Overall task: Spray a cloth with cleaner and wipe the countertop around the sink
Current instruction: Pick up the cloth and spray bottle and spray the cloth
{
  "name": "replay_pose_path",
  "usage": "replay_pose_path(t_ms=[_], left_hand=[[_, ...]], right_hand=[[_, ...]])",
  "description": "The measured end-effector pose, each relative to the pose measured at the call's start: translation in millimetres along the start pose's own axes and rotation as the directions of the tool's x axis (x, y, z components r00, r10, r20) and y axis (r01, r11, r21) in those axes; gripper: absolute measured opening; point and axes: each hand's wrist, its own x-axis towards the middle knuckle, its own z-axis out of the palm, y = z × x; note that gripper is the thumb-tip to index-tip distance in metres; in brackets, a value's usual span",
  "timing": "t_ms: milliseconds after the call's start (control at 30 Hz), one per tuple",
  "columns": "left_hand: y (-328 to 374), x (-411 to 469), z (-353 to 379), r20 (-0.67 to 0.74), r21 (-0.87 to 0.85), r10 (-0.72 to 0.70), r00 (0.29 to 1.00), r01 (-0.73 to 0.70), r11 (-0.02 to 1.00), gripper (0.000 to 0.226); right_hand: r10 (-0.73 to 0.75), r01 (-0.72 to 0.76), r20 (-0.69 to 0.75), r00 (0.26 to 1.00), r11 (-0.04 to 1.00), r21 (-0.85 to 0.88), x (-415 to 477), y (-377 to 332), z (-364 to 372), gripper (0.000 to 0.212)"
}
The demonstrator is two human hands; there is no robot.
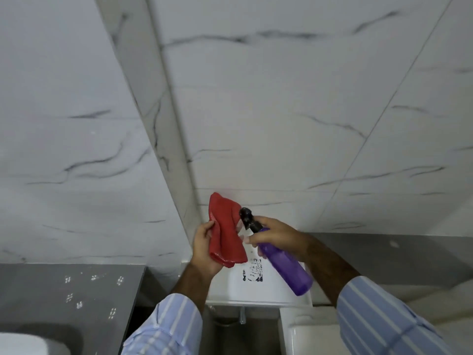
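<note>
- Holding the crumpled red cloth up at chest height, the left hand keeps it clear of the bench so spray lands on fabric and not on the wall.
- Left fingers are curled and pinching the cloth's edge at its nine o'clock side, letting the rest hang open as a target.
- Over at three o'clock from the cloth, the right hand wraps the neck of the translucent purple plastic spray bottle, fingers pressed around it just under the black spray nozzle.
- That nozzle points toward ten o'clock, right at the cloth and nearly touching it: close range, I'd judge, to keep the mist from drifting.
- The bottle tilts base-down toward five o'clock, probably so the liquid stays at the pickup tube.
- Whether the trigger is squeezed, I cannot tell.
- Down at eight o'clock lies the grey speckled bench with the sink basin at its corner, not yet wiped by the look of it.
</note>
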Motion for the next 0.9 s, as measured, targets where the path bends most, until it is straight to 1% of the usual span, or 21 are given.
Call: replay_pose_path(t_ms=[100, 133, 200, 300, 367, 467, 567, 700, 833, 900], left_hand=[[-0.8, -13.2, 12.5, 0.007, -0.018, 0.043, 0.999, -0.043, 0.999, 0.061], [-1.2, -16.1, 14.0, 0.001, -0.011, 0.056, 0.998, -0.056, 0.998, 0.062], [0.2, -19.1, 15.2, -0.029, 0.018, 0.063, 0.998, -0.062, 0.998, 0.064], [0.4, -19.3, 16.8, -0.049, 0.05, 0.055, 0.997, -0.053, 0.997, 0.065], [-1.3, -23.6, 19.4, -0.051, 0.057, 0.065, 0.997, -0.062, 0.996, 0.062], [-2.7, -28.9, 19.4, -0.056, 0.049, 0.077, 0.995, -0.074, 0.996, 0.061], [-3.2, -33.4, 18.5, -0.034, 0.047, 0.073, 0.997, -0.072, 0.996, 0.064], [-5.9, -38.1, 15.3, -0.036, 0.054, 0.087, 0.996, -0.085, 0.995, 0.062], [-7.4, -35.8, 7.2, -0.035, 0.035, 0.081, 0.996, -0.08, 0.996, 0.06], [-7.1, -36.4, 8.5, -0.019, 0.023, 0.076, 0.997, -0.076, 0.997, 0.058]], right_hand=[[0.088, -0.089, 0.028, 0.996, 0.996, 0.03, -12.2, -22.7, 8.7, 0.039], [0.105, -0.106, 0.025, 0.994, 0.994, 0.027, -15.1, -28.4, 10.9, 0.035], [0.126, -0.126, 0.014, 0.992, 0.992, -0.002, -22.2, -39.2, 15.2, 0.031], [0.147, -0.148, -0.027, 0.989, 0.988, -0.035, -25.3, -47.9, 19.7, 0.032], [0.18, -0.181, -0.028, 0.983, 0.982, -0.048, -28.2, -52.3, 21.3, 0.032], [0.23, -0.229, -0.003, 0.973, 0.97, -0.083, -33.4, -55.1, 25.7, 0.037], [0.265, -0.267, -0.036, 0.964, 0.956, -0.122, -34.3, -51.7, 30.9, 0.045], [0.27, -0.273, -0.06, 0.961, 0.96, -0.064, -33.9, -51.7, 32.9, 0.038], [0.191, -0.193, -0.072, 0.979, 0.981, -0.027, -32.2, -55.4, 35.1, 0.041], [0.21, -0.212, -0.051, 0.976, 0.977, -0.034, -35.6, -60.0, 34.9, 0.037]])
